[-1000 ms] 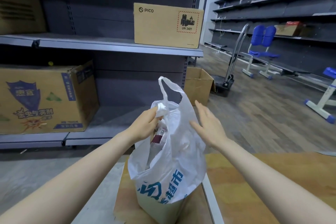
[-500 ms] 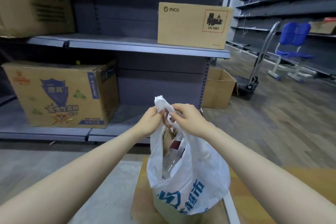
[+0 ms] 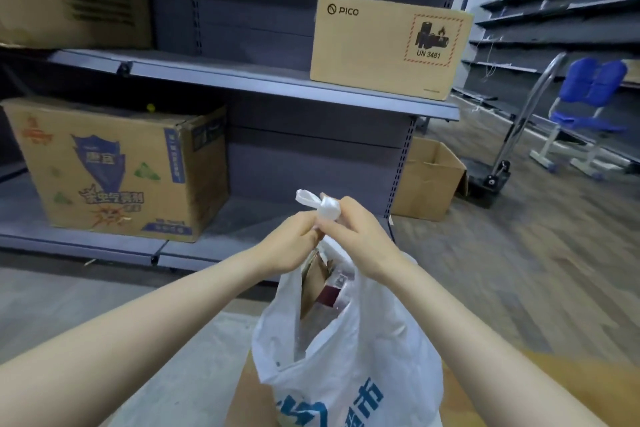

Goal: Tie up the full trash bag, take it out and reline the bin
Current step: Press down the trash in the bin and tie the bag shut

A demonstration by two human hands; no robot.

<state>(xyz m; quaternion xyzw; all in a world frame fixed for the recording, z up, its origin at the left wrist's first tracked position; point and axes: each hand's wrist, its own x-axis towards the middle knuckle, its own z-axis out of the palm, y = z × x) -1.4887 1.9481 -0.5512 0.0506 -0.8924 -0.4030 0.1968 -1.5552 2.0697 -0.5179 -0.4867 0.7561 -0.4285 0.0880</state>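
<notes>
Two hands pinched together on the bag handles (image 3: 317,206): left hand (image 3: 289,246) and right hand (image 3: 353,236) touching. Trash bag (image 3: 349,354) hangs directly below both, long axis vertical, mouth still gaping; neither hand nearer. Knot judged unfinished.

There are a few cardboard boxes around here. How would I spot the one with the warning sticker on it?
Look at the dark shelving unit behind the person's hands. On its upper shelf, at the right end, sits a plain tan box marked PICO. Unlike the colourfully printed box on the shelf below and the open box on the floor, it carries a red-bordered battery label reading UN 3481.
</notes>
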